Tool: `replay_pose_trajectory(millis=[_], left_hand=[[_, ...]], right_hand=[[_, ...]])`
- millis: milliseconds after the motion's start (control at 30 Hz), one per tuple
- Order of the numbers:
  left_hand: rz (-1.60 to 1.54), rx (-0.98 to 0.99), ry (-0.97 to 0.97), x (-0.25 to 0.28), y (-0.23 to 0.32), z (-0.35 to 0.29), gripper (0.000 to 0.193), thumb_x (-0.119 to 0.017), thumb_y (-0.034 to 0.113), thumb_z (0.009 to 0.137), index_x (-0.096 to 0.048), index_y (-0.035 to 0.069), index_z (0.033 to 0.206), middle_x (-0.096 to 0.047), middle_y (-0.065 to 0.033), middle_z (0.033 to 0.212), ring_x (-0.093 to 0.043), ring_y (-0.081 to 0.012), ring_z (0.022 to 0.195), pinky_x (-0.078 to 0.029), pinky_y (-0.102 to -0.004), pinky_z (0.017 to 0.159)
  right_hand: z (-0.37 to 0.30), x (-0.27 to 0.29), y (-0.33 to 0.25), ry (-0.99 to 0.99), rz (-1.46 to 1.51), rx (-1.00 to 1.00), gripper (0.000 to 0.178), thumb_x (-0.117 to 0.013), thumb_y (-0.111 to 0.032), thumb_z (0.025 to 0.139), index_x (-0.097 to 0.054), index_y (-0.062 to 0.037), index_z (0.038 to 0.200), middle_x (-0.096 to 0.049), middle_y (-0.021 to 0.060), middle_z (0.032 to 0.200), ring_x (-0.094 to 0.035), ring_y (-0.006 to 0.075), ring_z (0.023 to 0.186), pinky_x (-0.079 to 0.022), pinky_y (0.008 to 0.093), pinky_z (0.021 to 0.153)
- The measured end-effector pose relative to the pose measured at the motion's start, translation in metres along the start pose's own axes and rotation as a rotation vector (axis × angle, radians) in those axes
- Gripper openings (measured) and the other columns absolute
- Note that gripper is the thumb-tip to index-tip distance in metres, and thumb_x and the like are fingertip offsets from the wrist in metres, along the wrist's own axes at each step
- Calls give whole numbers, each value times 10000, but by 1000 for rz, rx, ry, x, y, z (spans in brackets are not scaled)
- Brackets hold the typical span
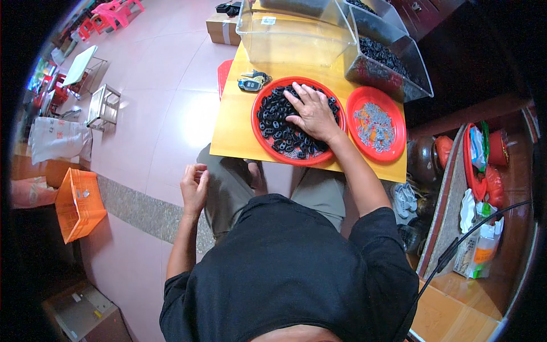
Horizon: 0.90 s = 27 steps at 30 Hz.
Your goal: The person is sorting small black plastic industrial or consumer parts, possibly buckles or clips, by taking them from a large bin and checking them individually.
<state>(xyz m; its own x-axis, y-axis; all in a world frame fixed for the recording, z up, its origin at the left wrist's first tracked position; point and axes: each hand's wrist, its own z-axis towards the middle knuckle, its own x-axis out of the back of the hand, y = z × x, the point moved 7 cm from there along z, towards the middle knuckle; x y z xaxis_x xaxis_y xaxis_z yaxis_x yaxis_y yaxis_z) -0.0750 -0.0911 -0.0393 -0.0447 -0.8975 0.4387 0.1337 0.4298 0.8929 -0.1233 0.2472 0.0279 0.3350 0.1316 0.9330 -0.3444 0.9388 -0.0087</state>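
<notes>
My right hand (314, 115) lies palm down with its fingers spread on a heap of small black oval pieces with holes (279, 122). They fill a round red tray (256, 137) on the yellow table. What is under the palm is hidden. To its right, a second red tray (397, 114) holds many small grey metal-looking pieces (373, 126). My left hand (195, 187) hovers off the table beside my left knee, its fingers loosely bent and the thumb apart. I see nothing in it.
Keys with a dark fob (250, 84) lie on the yellow table (233, 134) left of the tray. Clear plastic bins (296, 43) stand at the back, one with black pieces (382, 57). An orange crate (80, 205) sits on the floor at left; a cluttered shelf (450, 211) is at right.
</notes>
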Motion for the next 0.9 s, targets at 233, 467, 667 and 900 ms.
replay_pose_trajectory(millis=[233, 467, 667, 900], left_hand=[[114, -300, 18, -39, 73, -21, 101, -591, -19, 769, -541, 4, 854, -534, -120, 846, -566, -237, 723, -476, -312, 625], [133, -464, 8, -92, 123, -8, 110, -600, -22, 729, -537, 13, 812, -539, -127, 811, -537, -304, 767, -436, -363, 667], [376, -526, -12, -118, 145, 16, 102, -660, 87, 707, -581, 45, 757, -534, -125, 787, -533, -303, 793, -433, -407, 679], [750, -351, -263, -149, 152, 48, 149, -696, 146, 653, -594, 51, 705, -539, -132, 812, -546, -307, 834, -470, -411, 701]], right_hand=[[-28, 49, -12, 100, 261, 58, 670, -721, -383, 628, -519, -142, 1219, -427, 100, 1304, -378, 299, 1203, -297, 439, 981], [-44, 35, -12, 107, 82, 18, 682, -753, -397, 581, -545, -133, 1174, -430, 125, 1265, -342, 301, 1220, -261, 455, 988], [-42, 38, 20, 233, 92, -103, 600, -730, -393, 630, -563, -120, 1137, -457, 125, 1215, -379, 291, 1174, -299, 441, 958], [-73, 64, 36, 339, 321, -185, 374, -710, -155, 671, -608, -49, 1014, -549, 114, 1084, -470, 302, 1065, -376, 406, 893]])
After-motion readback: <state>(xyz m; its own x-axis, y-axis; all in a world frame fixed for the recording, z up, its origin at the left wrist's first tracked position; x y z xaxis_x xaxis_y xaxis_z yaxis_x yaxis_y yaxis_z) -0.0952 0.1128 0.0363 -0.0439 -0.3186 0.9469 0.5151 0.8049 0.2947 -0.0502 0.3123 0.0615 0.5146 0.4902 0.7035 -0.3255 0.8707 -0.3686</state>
